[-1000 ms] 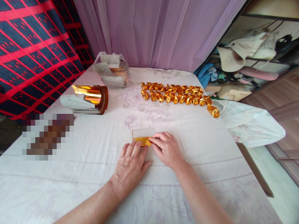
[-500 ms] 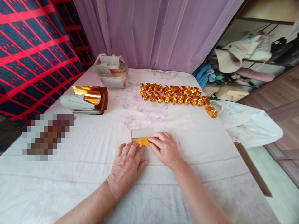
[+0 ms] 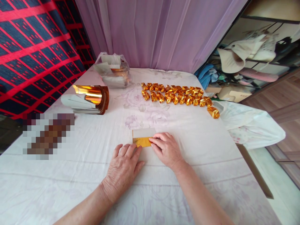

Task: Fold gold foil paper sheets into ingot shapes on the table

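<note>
Head view: gold sheet (image 3: 143, 137) flat on the white cloth (image 3: 187, 150), just ahead of both hands, long axis running left to right across the body. Near strip folded up to show gold; far half showing its pale back. Right hand (image 3: 167, 149) closer, fingertips (image 3: 153, 140) curled down and pressing the right end of the gold fold, nothing pinched as far as can be seen. Left hand (image 3: 122, 168) flat on the cloth, fingers spread and pointing forward-right, tips just short of the fold's left end, touching or barely apart, hard to tell. Wrists angled inward, so the sheet sits between and beyond the two hands, slightly toward the right one.

Further out: curled stack of gold paper (image 3: 90, 99) well apart to the far left, clear bag (image 3: 112, 69) behind it, rows of folded gold pieces (image 3: 178, 95) far ahead to the right. Blurred patch at left, not readable.
</note>
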The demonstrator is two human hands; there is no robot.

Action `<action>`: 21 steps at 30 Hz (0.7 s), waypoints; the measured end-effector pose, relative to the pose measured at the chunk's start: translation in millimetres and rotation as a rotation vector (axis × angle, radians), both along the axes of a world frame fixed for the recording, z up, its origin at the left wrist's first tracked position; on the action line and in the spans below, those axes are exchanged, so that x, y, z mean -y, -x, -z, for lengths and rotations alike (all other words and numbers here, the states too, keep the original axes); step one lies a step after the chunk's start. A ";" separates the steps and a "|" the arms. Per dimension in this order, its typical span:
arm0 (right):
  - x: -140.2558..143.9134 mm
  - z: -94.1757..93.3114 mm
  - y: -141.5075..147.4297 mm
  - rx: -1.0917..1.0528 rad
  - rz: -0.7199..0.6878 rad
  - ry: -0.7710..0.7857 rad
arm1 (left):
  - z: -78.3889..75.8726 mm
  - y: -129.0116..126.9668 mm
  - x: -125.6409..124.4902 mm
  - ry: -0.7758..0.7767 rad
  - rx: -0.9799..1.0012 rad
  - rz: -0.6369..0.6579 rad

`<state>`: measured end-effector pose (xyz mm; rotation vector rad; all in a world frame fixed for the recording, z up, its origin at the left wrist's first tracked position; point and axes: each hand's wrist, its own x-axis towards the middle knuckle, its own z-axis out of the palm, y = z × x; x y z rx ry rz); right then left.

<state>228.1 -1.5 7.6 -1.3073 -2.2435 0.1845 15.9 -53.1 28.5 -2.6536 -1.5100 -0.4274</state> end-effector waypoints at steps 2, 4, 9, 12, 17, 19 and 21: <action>0.1 0.2 -0.1 -0.003 -0.001 0.003 | -0.8 1.6 0.1 -0.004 -0.003 -0.001; 0.2 0.2 -0.1 -0.005 -0.002 0.006 | -1.6 3.3 0.1 -0.011 -0.009 -0.005; 0.2 0.5 -0.2 -0.010 0.002 0.003 | -2.9 8.4 -1.1 -0.027 -0.006 -0.010; 0.0 0.5 -0.2 -0.009 0.007 0.010 | -4.4 11.1 -2.3 -0.025 0.002 -0.015; -0.2 0.3 -0.5 -0.008 0.005 0.008 | -8.0 13.5 -4.4 -0.006 0.031 -0.031; -0.2 0.5 -0.7 -0.012 0.006 0.011 | -8.8 14.5 -5.3 -0.004 0.044 -0.038; -0.2 0.8 -0.8 -0.016 0.005 0.015 | -9.3 16.0 -6.3 -0.002 0.053 -0.045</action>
